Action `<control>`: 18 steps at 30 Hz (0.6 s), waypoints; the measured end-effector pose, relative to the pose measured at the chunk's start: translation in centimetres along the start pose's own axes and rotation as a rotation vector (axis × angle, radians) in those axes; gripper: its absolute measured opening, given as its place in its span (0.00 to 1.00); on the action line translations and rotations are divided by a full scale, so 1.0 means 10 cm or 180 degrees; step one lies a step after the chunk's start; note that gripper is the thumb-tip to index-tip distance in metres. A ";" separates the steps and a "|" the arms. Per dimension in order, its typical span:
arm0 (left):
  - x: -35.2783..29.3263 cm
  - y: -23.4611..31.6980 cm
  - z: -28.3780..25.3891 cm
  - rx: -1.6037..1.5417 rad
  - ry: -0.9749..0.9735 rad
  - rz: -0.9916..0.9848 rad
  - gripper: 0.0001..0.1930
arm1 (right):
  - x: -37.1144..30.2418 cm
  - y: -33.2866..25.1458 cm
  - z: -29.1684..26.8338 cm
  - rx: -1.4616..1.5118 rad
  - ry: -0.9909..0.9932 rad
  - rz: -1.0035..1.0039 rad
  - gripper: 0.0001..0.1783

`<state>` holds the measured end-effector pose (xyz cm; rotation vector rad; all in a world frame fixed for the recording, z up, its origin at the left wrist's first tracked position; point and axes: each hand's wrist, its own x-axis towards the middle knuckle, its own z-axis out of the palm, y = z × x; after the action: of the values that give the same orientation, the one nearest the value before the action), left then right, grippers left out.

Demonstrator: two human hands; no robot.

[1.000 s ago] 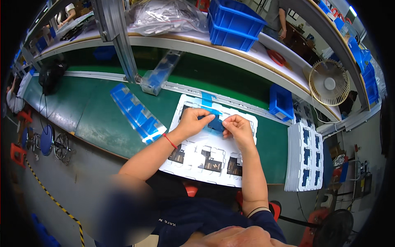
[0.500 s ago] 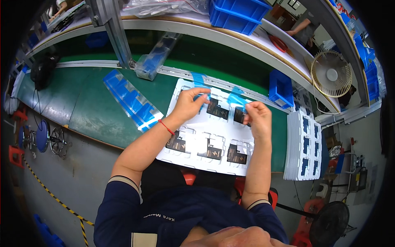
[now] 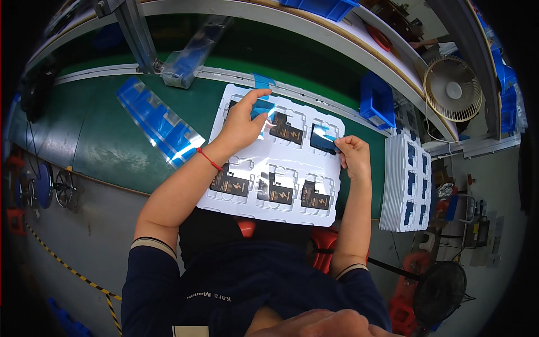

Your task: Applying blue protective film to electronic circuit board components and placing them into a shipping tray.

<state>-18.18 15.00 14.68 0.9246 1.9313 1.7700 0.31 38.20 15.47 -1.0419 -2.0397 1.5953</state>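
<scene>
The right hand (image 3: pixel 355 157) has its grip closed, thumb against forefinger, on a blue film (image 3: pixel 328 136) at the upper-right flat black part (image 3: pixel 321 143). The left hand (image 3: pixel 240 122) has thumb and forefinger apart about a second film (image 3: pixel 261 108); whether it grasps that film cannot be determined. The black part sits in a white tray (image 3: pixel 306 162) on the green bench (image 3: pixel 92 126). A clear-and-blue strip (image 3: pixel 159 119) lies left of the tray; a tray stack (image 3: pixel 400 188) stands right.

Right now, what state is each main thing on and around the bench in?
Left hand: open, thumb and fingertips apart
Right hand: closed on blue film
White tray: loaded with black pieces
Film sheet: spread out, left of the tray
Tray stack: neatly piled
Beige fan: upright; whether running, cannot tell
</scene>
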 end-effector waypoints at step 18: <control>0.01 -0.07 0.03 -0.0001 -0.0038 -0.0067 0.23 | 0.01 0.02 -0.03 0.0082 -0.0118 0.0029 0.05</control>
<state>-18.21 15.27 14.02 0.9093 1.9261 1.7491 0.51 38.47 15.38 -1.0211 -2.0357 1.6528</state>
